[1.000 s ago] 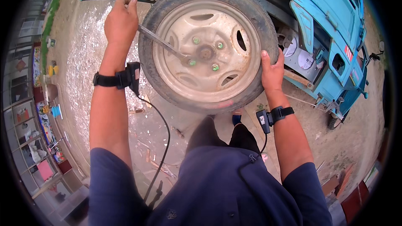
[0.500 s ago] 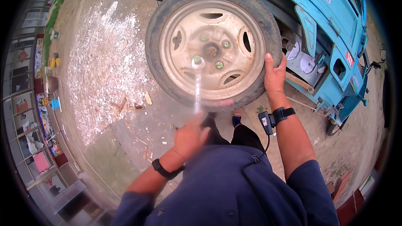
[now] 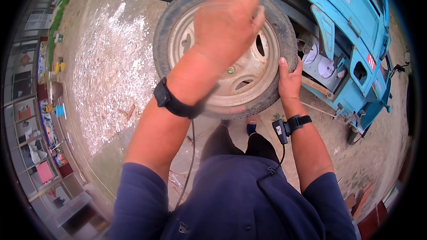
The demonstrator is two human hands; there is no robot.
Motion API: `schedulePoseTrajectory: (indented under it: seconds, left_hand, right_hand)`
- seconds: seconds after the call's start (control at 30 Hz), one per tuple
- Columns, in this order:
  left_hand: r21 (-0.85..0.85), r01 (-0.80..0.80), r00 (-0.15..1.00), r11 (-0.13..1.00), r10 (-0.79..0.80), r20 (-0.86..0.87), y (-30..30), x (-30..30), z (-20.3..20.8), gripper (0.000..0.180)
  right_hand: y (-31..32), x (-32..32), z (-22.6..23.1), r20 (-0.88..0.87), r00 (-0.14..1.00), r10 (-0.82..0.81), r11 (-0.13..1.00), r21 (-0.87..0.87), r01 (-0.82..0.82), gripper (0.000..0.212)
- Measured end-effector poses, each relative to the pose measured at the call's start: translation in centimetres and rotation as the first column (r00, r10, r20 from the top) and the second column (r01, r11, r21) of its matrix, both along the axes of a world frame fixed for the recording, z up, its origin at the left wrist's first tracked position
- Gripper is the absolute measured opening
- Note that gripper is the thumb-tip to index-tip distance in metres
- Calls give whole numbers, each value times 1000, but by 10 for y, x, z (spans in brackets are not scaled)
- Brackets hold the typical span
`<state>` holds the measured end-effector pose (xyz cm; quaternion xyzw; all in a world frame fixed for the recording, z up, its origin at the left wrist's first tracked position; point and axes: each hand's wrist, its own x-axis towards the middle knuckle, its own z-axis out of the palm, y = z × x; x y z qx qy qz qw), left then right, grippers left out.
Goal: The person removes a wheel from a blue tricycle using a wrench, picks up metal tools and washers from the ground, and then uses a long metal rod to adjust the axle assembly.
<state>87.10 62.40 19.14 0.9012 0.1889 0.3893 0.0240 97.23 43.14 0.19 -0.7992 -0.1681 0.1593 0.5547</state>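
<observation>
A truck wheel with a rusty cream rim (image 3: 238, 99) and a black tyre (image 3: 161, 58) is in front of me. My left hand (image 3: 226, 29) is raised over its upper part, fingers curled closed and slightly blurred. What it holds, if anything, is hidden, and the wrench is out of sight. Hand and forearm cover the hub and most of the nuts; one green-marked nut (image 3: 231, 70) shows below the wrist. My right hand (image 3: 290, 79) grips the tyre's lower right edge, thumb on the sidewall and fingers toward the tread.
A light blue truck (image 3: 356, 31) stands behind the wheel and to the right, its underside parts exposed. White flakes (image 3: 111, 58) cover the ground at left. My feet are just below the tyre. A cable (image 3: 192, 160) hangs from my left wrist strap.
My left hand has moved up from below the wheel to over its upper part. The wrench, seen earlier on the lower left nut, is no longer visible. My right hand stays on the tyre.
</observation>
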Motion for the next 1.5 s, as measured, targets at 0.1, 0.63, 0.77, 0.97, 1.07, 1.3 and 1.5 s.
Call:
schedulePoseTrajectory:
  seconds: [0.1,0.63,0.77,0.97,1.07,1.3,1.5]
  left_hand:
    - [-96,-311,948,945,302,-101,82,-61,14,20]
    - [-496,-363,721,789,-99,-686,-164,-253,-67,43]
    - [-601,-5,768,799,-382,-514,-168,-177,-55,36]
    - [-324,268,899,907,-356,-254,-103,-49,-14,20]
    - [-182,206,965,962,-230,-127,-46,-5,-8,16]
    - [-363,-544,836,756,455,-306,128,-166,-2,28]
    - [-709,-631,770,315,366,-523,-4,-299,-70,32]
  right_hand:
    - [8,-6,9,-6,1000,3,1000,-14,-3,88]
    - [5,-4,6,1,1000,-14,999,-32,14,88]
    - [5,-3,3,23,1000,-5,999,-45,6,88]
    - [4,-2,-3,-76,997,0,1000,-10,-1,88]
    - [-1,2,-9,10,1000,12,1000,5,-12,88]
    - [8,-4,-4,9,1000,10,1000,-12,-10,90]
    - [7,-1,4,-8,1000,-8,1000,-2,8,88]
